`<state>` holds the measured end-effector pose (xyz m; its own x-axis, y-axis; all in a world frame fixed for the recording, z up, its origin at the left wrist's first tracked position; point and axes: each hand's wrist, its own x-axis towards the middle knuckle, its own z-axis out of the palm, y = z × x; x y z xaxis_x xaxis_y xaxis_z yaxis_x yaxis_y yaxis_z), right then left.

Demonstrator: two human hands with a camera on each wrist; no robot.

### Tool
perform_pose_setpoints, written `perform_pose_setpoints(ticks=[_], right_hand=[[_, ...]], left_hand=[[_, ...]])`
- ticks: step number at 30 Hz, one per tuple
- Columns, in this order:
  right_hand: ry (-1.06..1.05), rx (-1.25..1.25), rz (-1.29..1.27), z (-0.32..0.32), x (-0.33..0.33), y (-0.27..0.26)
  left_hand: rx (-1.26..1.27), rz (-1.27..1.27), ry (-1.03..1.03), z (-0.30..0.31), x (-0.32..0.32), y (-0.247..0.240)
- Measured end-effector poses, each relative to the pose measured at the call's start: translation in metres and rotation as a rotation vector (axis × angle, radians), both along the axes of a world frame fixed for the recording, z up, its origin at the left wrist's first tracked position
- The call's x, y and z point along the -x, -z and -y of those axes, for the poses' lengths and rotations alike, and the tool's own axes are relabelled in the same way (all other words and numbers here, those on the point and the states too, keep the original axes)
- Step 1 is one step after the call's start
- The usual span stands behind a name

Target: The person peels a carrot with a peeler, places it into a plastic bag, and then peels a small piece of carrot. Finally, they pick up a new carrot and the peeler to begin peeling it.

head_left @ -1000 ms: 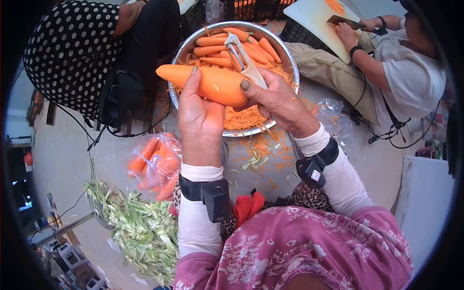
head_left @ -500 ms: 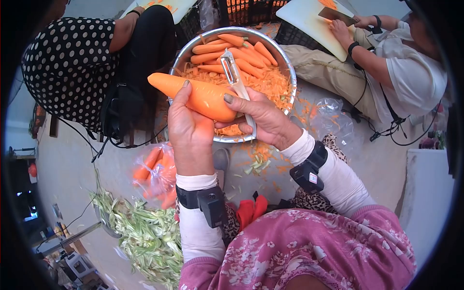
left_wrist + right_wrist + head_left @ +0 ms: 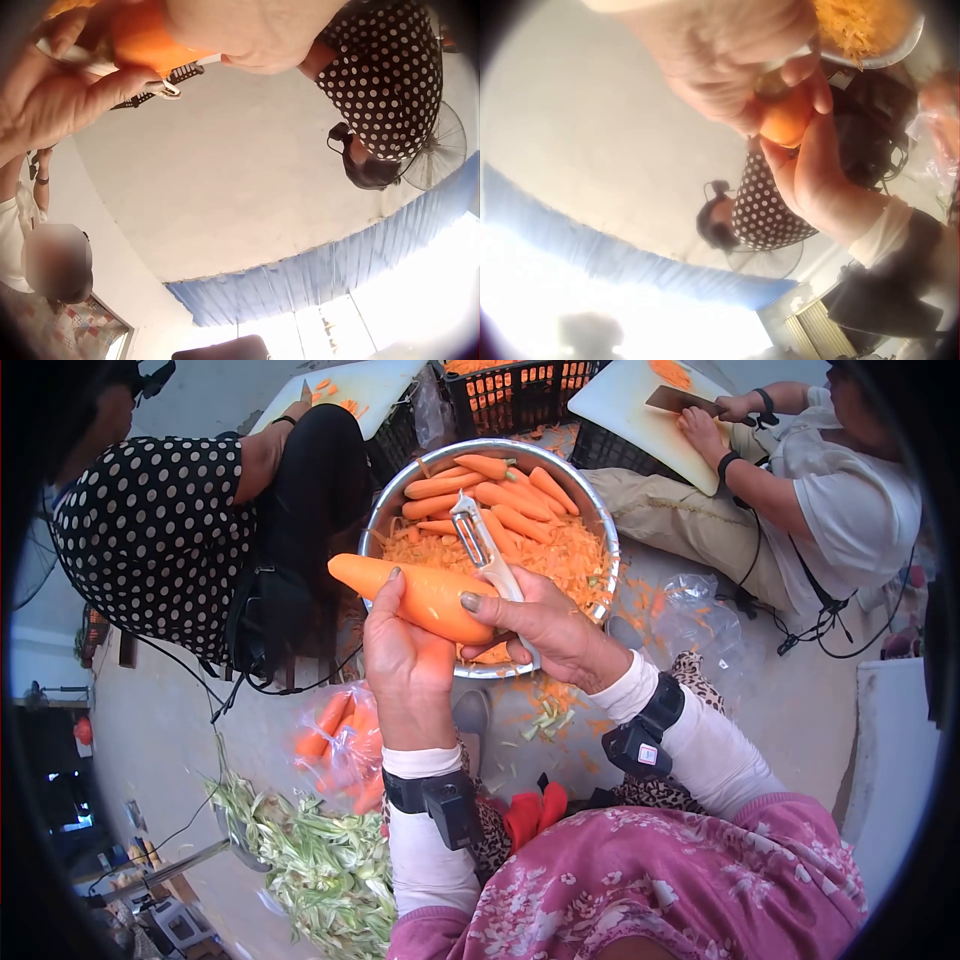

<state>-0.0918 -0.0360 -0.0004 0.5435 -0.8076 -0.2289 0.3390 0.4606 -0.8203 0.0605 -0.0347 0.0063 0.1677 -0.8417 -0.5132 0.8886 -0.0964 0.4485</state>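
Note:
In the head view, a thick orange carrot point(image 3: 432, 598) lies across my left hand point(image 3: 408, 678), which grips it from below with the thumb over the top. Its narrow tip points left. My right hand point(image 3: 560, 628) holds a white-handled peeler point(image 3: 488, 550), its blade end pointing up and away over the basin. The right thumb touches the carrot's thick end, while the peeler's blade stands apart from the carrot's skin. In the right wrist view, the rounded carrot end point(image 3: 786, 124) shows between both hands. The left wrist view has the orange carrot point(image 3: 154, 37) at its top edge, partly hidden by fingers.
Below the hands, a metal basin point(image 3: 606, 530) holds peelings and several carrots point(image 3: 520, 500). Bagged carrots point(image 3: 345, 735) and a leafy green heap point(image 3: 320, 860) are on the floor at left. Two people sit opposite; the right one cuts with a cleaver point(image 3: 680, 400) on a white board point(image 3: 640, 420).
Both hands, carrot and peeler have come slightly nearer my body relative to the basin. The carrot slants more, and the peeler has swung leftward. The hold on both stays the same.

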Motion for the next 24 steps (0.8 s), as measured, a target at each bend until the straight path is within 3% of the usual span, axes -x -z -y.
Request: perform_pose_setpoints(ticks=[24], right_hand=[[0.131,0.038,-0.101,-0.005,0.012,-0.006]], left_hand=[[-0.002,-0.005,0.067,0.006,0.018,0.008]])
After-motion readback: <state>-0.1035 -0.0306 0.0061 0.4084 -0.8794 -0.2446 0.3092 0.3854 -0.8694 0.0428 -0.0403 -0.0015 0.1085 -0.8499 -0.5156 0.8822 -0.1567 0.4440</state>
